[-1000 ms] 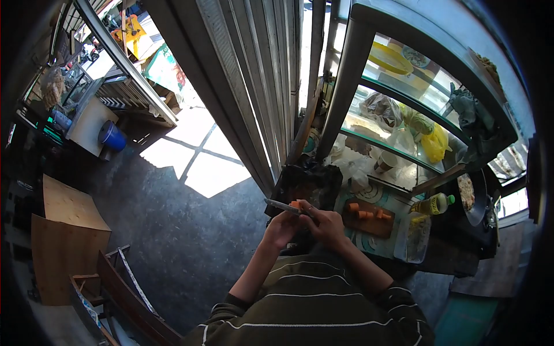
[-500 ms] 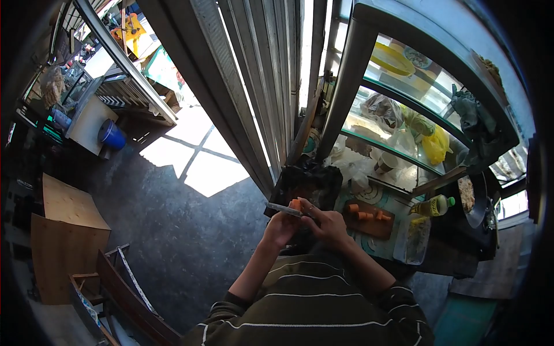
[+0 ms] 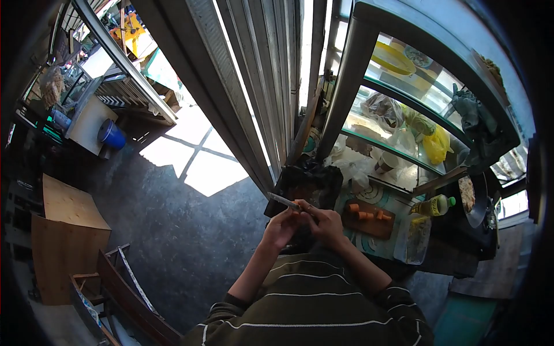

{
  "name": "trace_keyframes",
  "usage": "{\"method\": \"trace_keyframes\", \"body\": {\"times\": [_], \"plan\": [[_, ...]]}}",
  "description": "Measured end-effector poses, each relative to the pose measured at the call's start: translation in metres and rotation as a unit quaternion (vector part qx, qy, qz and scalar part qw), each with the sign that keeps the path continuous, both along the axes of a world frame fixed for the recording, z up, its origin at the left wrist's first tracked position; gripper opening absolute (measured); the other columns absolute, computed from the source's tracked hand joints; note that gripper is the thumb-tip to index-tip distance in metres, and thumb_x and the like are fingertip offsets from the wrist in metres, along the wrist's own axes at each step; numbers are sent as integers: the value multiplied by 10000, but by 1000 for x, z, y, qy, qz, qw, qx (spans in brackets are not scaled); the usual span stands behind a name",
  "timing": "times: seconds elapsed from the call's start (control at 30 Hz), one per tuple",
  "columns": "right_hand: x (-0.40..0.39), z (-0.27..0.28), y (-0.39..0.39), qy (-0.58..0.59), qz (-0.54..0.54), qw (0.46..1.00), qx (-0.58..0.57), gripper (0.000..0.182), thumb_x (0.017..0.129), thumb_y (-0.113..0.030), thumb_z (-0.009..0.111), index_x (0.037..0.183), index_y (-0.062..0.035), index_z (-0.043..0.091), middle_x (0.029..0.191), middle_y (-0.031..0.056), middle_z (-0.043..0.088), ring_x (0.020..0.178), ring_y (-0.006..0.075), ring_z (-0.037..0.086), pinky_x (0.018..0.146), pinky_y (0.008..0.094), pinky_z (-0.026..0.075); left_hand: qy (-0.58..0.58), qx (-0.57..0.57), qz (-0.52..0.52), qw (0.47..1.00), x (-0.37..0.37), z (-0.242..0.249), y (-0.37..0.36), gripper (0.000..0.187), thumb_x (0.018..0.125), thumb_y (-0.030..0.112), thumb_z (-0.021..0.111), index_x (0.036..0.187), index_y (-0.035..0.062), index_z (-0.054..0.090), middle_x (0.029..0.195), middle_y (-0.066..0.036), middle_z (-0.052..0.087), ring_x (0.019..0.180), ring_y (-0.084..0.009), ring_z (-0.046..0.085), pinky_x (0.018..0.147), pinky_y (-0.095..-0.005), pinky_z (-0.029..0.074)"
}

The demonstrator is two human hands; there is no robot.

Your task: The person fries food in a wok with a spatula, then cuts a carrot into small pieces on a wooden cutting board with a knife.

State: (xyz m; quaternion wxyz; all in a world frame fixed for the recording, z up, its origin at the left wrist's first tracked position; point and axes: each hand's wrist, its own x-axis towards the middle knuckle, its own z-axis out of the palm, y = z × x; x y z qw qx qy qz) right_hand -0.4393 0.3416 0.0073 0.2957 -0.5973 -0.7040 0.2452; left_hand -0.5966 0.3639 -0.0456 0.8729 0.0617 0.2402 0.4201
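1. From my feed, the right hand is wrapped around a knife, blade poking out to the left past the fingers.
2. The left hand is closed and pressed right up against the right one; I can't tell what it's gripping, though there's a speck of orange between them.
3. Both hands hover by the counter's left edge, over a black bag.
4. Just right of the hands, carrot chunks sit on a wooden cutting board.
5. An oil bottle lies toward the counter's right end.
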Motion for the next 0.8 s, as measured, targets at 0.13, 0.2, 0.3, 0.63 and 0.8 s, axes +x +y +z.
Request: {"method": "trace_keyframes", "body": {"times": [0.13, 0.2, 0.3, 0.63, 0.8], "plan": [[0, 3, 2, 23, -5, 999, -22, 333, 806, -295, 515, 1136, -260, 528, 603, 123, 567, 556, 296, 573, 511, 385, 440, 39, 5, -2, 999, 0, -5, 0, 259, 861, 199, 486, 1029, 8, 529, 981, -75, 575, 914, -184, 553, 853, -326, 426], [0, -2, 4, 42, -5, 998, -41, 321, 810, -294, 511, 1126, -245, 538, 617, 125, 573, 574, 299, 578, 527, 388, 442, 41, -3, -1, 999, 1, -5, -2, 258, 864, 198, 480, 1033, 9, 527, 983, -74, 574, 914, -183, 553, 852, -328, 425], [-3, -23, 8, 216, -5, 975, -57, 333, 821, -295, 499, 1149, -237, 517, 623, 131, 572, 592, 314, 576, 549, 390, 440, 23, -27, 13, 999, 1, -6, -1, 261, 869, 206, 470, 1033, 11, 527, 975, -81, 577, 909, -187, 555, 850, -336, 424], [-1, 2, 3, 6, 33, 998, -50, 411, 816, -344, 497, 1219, -291, 441, 556, 130, 534, 536, 311, 557, 516, 391, 431, 31, -6, 12, 999, -2, 7, 3, 243, 856, 184, 472, 1012, 9, 536, 932, -100, 591, 883, -213, 561, 825, -371, 430], [-5, 4, 0, 21, 6, 999, -45, 398, 812, -330, 501, 1206, -301, 454, 565, 124, 544, 539, 296, 562, 516, 386, 432, 25, 8, 11, 1000, -1, -1, 0, 260, 863, 210, 472, 1015, 9, 536, 943, -99, 585, 887, -211, 560, 840, -365, 425]]}}
